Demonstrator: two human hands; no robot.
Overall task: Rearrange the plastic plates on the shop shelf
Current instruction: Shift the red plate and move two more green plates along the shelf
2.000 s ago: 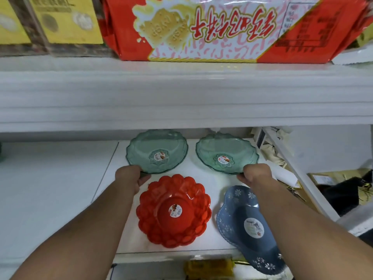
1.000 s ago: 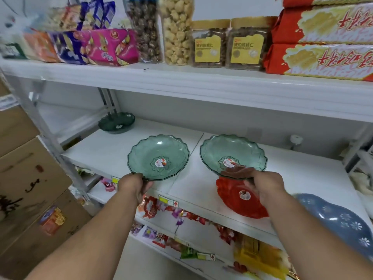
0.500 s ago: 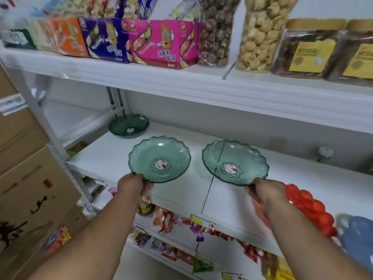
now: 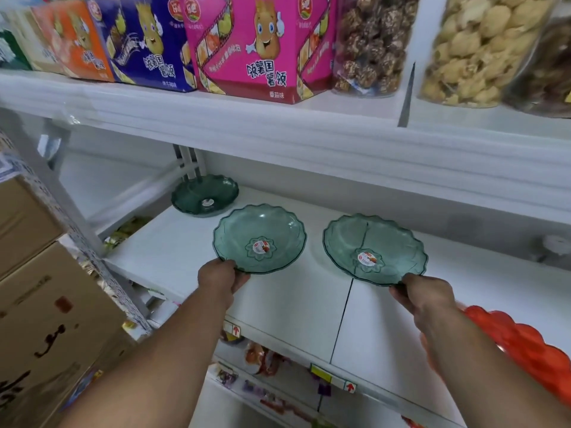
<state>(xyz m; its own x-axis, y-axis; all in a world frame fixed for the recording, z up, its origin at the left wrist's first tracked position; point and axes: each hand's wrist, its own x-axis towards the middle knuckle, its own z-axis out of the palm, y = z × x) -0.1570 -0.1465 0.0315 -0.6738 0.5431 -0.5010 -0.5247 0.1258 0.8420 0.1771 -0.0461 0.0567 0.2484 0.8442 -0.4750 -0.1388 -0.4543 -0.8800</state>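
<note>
Setting was a shop aisle with white shelving. The middle shelf (image 4: 293, 304) was a white board with a dark seam running front to back, and price tags along its front edge. The shelf above carried snack boxes, orange, blue and pink (image 4: 256, 47), and to their right clear jars of brown clusters (image 4: 370, 44) and pale puffs (image 4: 475, 47). Brown cartons (image 4: 40, 298) were stacked at far left.

Left hand (image 4: 221, 278) was closed on the near rim of a translucent green plate (image 4: 259, 237), scalloped edge, round sticker at centre. The plate was tilted toward the camera; whether its far edge touched the shelf could not be told.

Right hand (image 4: 421, 293) pinched the near rim of a second green plate (image 4: 375, 248) of the same pattern, also tilted, positioned over the seam. The two plates were side by side, near each other but apart.

A darker green plate (image 4: 205, 196) sat at the back left corner of the shelf, just behind the left-hand plate.

A red scalloped plate (image 4: 525, 344) lay at the right, partly hidden behind the right forearm.

Lower shelf showed blurred packets, not identifiable.
</note>
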